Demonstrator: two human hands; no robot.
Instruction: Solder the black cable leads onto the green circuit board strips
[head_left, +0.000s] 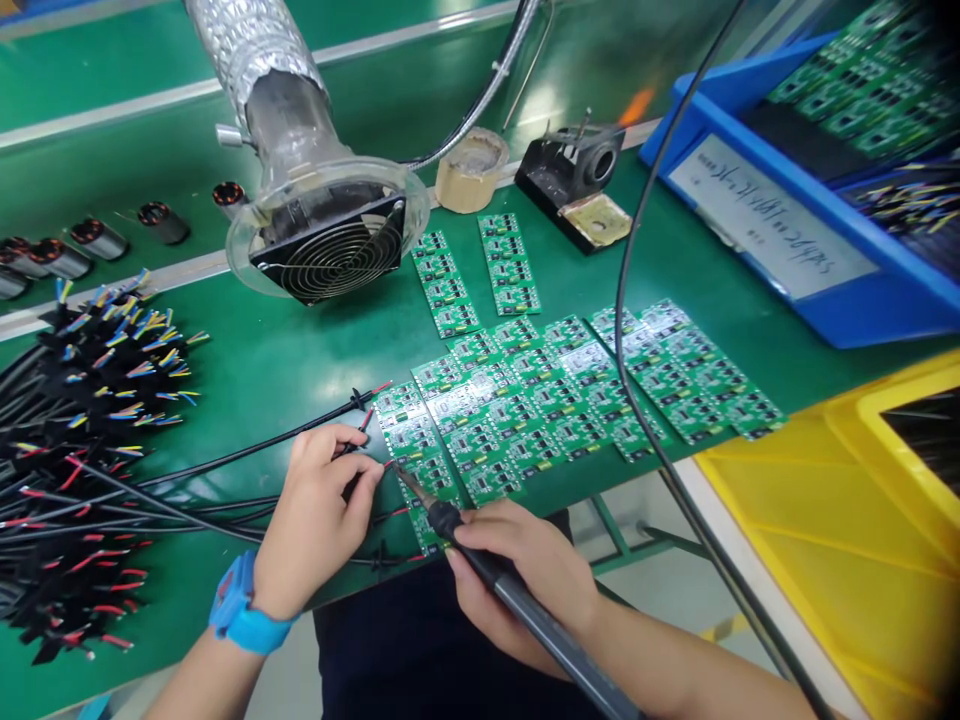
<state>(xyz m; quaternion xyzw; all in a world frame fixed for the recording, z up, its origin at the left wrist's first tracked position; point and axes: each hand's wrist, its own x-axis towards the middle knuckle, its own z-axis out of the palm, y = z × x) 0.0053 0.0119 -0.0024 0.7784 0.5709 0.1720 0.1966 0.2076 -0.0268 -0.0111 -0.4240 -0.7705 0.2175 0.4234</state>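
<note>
Nice, your left hand (319, 515) has the wire (367, 420) pinched by the board's (409, 430) left edge, right hand (525, 580) wrapped round the iron (487, 570). I'd keep that wire dead still, heat pad and wire together, then lift the tip before letting go.

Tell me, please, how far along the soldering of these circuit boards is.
Some black cables already seem joined to the leftmost board strip, though the joints are too small to judge. There, the left hand pinches a red lead; the right hand holds the soldering iron. Apparently left: the strips farther right, showing no cables.
</note>
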